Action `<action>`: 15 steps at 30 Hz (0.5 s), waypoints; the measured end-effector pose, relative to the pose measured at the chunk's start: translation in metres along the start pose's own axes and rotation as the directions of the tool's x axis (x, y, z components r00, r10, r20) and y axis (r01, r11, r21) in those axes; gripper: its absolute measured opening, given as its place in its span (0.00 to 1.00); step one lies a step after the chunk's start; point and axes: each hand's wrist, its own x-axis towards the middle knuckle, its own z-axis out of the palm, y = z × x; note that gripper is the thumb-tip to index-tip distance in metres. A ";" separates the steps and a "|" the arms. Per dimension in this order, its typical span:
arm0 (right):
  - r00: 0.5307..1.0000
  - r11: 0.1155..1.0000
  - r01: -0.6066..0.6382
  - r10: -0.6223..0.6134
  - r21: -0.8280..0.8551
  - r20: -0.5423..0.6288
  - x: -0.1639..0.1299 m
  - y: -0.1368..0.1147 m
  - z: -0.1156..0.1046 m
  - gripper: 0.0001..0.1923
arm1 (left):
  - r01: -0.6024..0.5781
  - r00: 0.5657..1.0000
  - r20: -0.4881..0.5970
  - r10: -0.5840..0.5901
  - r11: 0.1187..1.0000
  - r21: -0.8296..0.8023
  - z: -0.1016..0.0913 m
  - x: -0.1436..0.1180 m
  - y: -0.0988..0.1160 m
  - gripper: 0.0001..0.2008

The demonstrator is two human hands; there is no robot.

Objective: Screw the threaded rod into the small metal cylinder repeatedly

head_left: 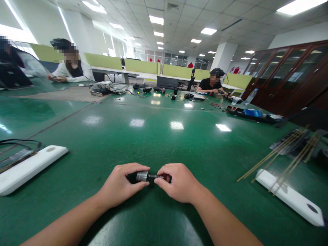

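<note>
A small silver-and-black metal cylinder (142, 176) lies level just above or on the green tabletop, between my hands. My left hand (122, 184) is closed around its left end, thumb and fingers on either side. From its right end a thin dark shaft (152, 176) sticks out. My right hand (178, 182) pinches the tip of that shaft between thumb and forefinger. The part of the cylinder inside my left palm is hidden. I cannot make out exactly what kind of part it is.
A long white bar (33, 169) lies at the left, another white bar (290, 196) at the right, under thin brass-coloured rods (276, 153). Across the green table (153, 140) are tools, cables, a black tray (251, 114) and a water bottle (251, 96). Other people sit at the far side.
</note>
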 end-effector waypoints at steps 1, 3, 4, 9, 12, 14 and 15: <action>1.000 1.000 -0.002 0.002 -0.002 0.001 0.000 0.000 -0.001 0.08 | 0.002 1.000 0.002 -0.002 1.000 0.002 0.000 0.000 0.000 0.15; 1.000 1.000 -0.007 0.007 -0.007 0.004 0.000 -0.001 -0.002 0.08 | 0.006 1.000 0.001 -0.006 1.000 0.007 0.000 0.000 -0.001 0.16; 1.000 1.000 -0.010 0.010 -0.009 0.004 0.000 -0.002 -0.003 0.08 | 0.009 1.000 -0.003 -0.009 1.000 0.011 0.000 0.000 -0.002 0.16; 1.000 1.000 -0.018 0.018 -0.011 -0.003 -0.001 -0.002 -0.004 0.08 | 0.024 1.000 -0.001 -0.024 0.999 0.026 0.000 0.000 -0.002 0.16; 1.000 1.000 -0.018 0.018 -0.012 0.001 0.000 -0.001 -0.003 0.08 | 0.031 1.000 0.000 -0.031 0.999 0.028 -0.001 0.001 -0.002 0.16; 1.000 1.000 -0.020 0.020 -0.014 0.000 0.000 -0.001 -0.002 0.08 | 0.029 1.000 0.001 -0.029 0.999 0.029 -0.001 0.001 -0.002 0.16; 1.000 1.000 -0.021 0.021 -0.014 -0.001 0.000 -0.001 -0.002 0.08 | 0.027 1.000 0.001 -0.027 0.999 0.029 -0.001 0.001 -0.002 0.16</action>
